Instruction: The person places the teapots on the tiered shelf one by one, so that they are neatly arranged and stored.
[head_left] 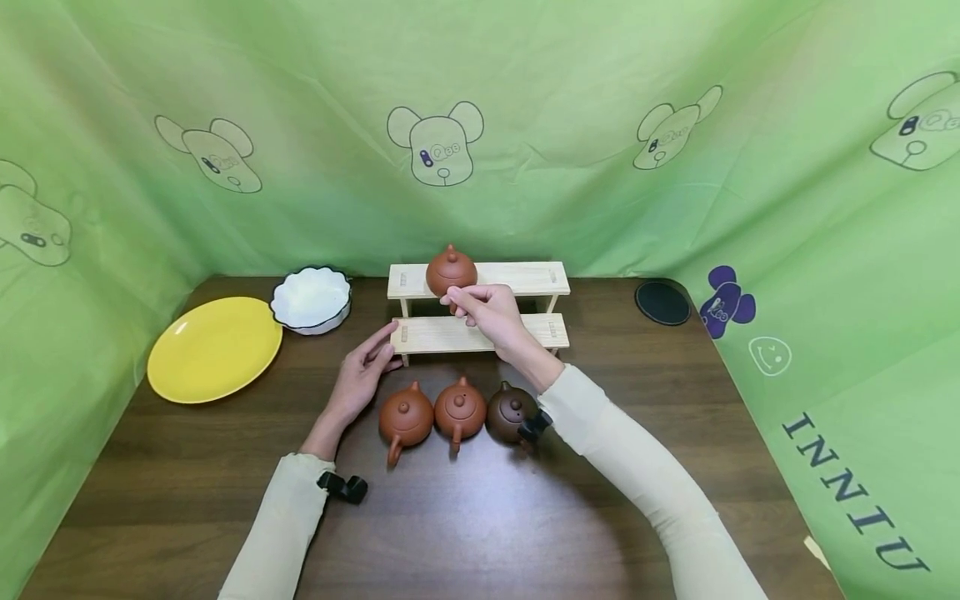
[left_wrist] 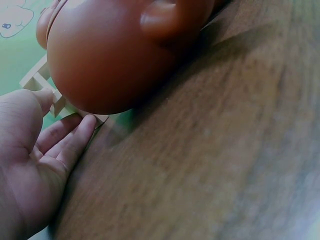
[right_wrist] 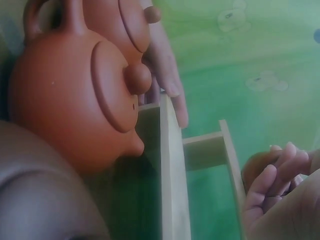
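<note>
A reddish-brown clay teapot (head_left: 452, 273) is at the upper board of a light wooden two-step stand (head_left: 517, 273). My right hand (head_left: 491, 312) pinches its handle between thumb and fingers, reaching over the lower board. My left hand (head_left: 360, 375) holds the left end of the lower board (head_left: 442, 335), with thumb and fingers at its corners. In front of the stand sit two more reddish-brown teapots, the left one (head_left: 406, 418) and the middle one (head_left: 460, 410), beside a dark brown teapot (head_left: 512, 412) partly covered by the right wrist's camera.
To the left are a yellow oval plate (head_left: 213, 350) and a white scalloped bowl (head_left: 311, 298) with a dark rim. A black round coaster (head_left: 663, 302) lies at the back right. Green printed cloth (head_left: 540, 192) hangs round the brown wooden table (head_left: 480, 533).
</note>
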